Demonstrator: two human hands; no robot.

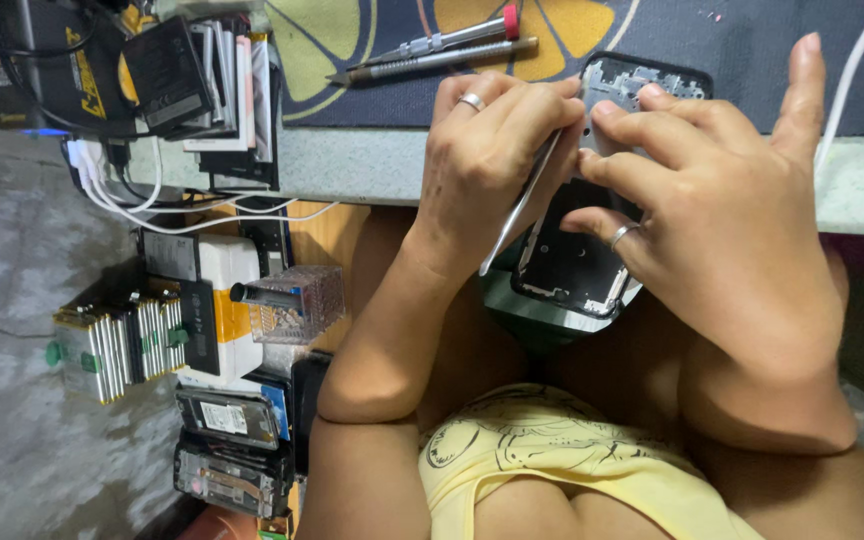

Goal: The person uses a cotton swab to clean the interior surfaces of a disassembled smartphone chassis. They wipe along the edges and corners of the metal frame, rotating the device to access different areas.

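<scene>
**Hands at an opened phone, head view**

Left hand (482, 160) sits over the upper left part of an opened smartphone (577, 255), fingers curled together and pinching a pair of metal tweezers (520, 210). A plain ring shows on one finger. The tweezers run on a slant from the fingers down toward the wrist; their working end is hidden under the fingers, so contact with the phone cannot be told.

Right hand (722, 190) holds the phone from the right side. Thumb and two or three fingers are pressed on the frame and its exposed inner parts; the index finger stands straight up, clear of the phone. A ring shows on one finger here as well.

Phone position: back cover off, dark inner frame facing the camera, held over the edge of the work table (372, 165) and above the person's lap, upper end over a dark patterned mat (652, 30).

On the mat, just beyond the left hand: two screwdrivers (442, 50) lying side by side, one with a red cap.

Left of the hands: a stack of flat phone batteries and parts (207, 80) on the table corner, white cables (182, 205) hanging below. Lower, on the floor side: a small clear plastic box (292, 300), a row of silver battery cells (117, 345), and more stripped phone bodies (227, 450). A white cable (852, 70) crosses the top right corner.
</scene>
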